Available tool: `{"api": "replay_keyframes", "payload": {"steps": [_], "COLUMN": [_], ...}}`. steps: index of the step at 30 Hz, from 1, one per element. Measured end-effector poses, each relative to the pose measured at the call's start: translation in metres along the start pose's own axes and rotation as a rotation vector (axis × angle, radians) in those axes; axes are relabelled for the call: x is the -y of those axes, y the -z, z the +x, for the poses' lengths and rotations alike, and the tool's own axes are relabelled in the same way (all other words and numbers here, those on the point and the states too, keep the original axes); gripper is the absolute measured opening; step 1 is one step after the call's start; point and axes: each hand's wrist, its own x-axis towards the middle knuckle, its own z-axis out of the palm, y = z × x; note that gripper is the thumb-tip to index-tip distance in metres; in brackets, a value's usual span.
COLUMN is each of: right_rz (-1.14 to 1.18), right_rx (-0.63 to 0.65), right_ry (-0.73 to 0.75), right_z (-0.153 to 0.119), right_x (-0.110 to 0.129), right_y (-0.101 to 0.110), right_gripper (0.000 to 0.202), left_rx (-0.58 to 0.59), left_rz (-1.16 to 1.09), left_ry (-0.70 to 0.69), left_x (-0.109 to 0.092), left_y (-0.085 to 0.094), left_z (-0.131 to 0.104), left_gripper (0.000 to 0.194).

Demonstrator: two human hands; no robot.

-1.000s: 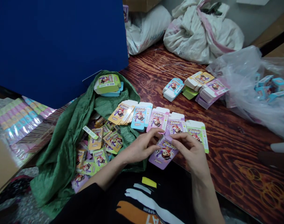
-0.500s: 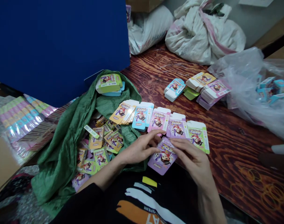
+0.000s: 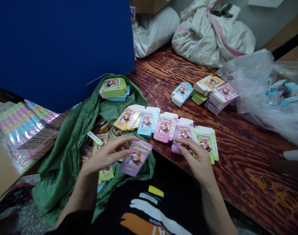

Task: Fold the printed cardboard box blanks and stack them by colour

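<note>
My left hand (image 3: 114,153) pinches a purple flat carton (image 3: 135,160), slightly blurred, over the edge of the green sack. On the table's near edge lies a stack of purple flat cartons (image 3: 184,129). The thumb and fingers of my right hand (image 3: 195,156) are closed around the front edge of this stack; how many cartons they grip is hidden. Beside it in a row are stacks of pink cartons (image 3: 165,127), blue cartons (image 3: 146,121), orange cartons (image 3: 128,118) and green cartons (image 3: 205,143). Mixed loose cartons (image 3: 106,173) fill the green sack (image 3: 68,166), partly behind my left forearm.
Bundled cartons (image 3: 219,91) lie farther back on the wooden table (image 3: 161,76). A clear plastic bag (image 3: 256,71) with blue boxes stands right, with rubber bands (image 3: 283,202) nearer. White sacks (image 3: 212,36) sit behind. A large blue panel (image 3: 63,49) blocks the left; wrapped packs (image 3: 24,127) lie below it.
My left hand has moved left with the purple carton, away from my right hand. My right hand has let go of that carton and shifted to the front of the purple stack.
</note>
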Motion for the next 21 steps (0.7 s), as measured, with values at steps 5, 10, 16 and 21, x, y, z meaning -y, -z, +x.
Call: {"api": "replay_keyframes", "payload": {"steps": [5,10,16,21], "right_rz": [-0.509,-0.844,-0.54,-0.114], "right_rx": [0.065,0.24,-0.121,-0.117], "right_ry": [0.105,0.067,0.189,0.286], "right_z": [0.054,0.087,0.071,0.031], "right_x": [-0.01,-0.015,0.003,0.048], "right_y": [-0.015,-0.04,-0.02,-0.006], "right_gripper": [0.047,0.066,0.02,0.005], "left_rx": [-0.41,-0.242,-0.141,0.155], "left_rz": [0.518,0.354,-0.056,-0.553], "left_ry": [0.196,-0.05,-0.169,-0.133], "left_x": [0.006,-0.005,-0.018,-0.024], "left_y": [0.038,0.003,-0.038,-0.065], "left_z": [-0.023,0.0,0.037,0.06], "left_gripper": [0.057,0.053,0.051,0.079]}}
